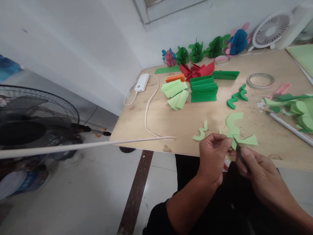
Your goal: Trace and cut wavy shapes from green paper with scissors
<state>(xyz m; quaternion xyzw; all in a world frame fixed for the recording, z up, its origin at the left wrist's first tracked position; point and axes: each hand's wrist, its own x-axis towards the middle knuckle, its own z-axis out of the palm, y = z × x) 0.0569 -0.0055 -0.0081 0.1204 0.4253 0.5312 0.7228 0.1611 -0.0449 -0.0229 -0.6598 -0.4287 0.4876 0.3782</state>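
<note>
My left hand (214,155) pinches a light green paper piece (232,124) over the table's front edge. The paper has curved cut outlines, and a pointed strip extends to the right. My right hand (256,168) is closed around a dark, narrow cutting tool (240,153), its tip against the paper beside my left fingertips; whether it is scissors or a knife cannot be made out. A small red part (226,166) shows between my hands. Left of them lies a wavy light green offcut (201,133). Farther back sit dark green curved cutouts (237,97).
On the wooden table (137,127) are folded green papers (204,88), red folded paper (195,70), tape rolls (260,80), a white pen-like stick (290,128) and a power bank (142,82). A white cable (97,144) crosses the left edge. Paper figures (197,52) and a small fan (271,31) stand behind.
</note>
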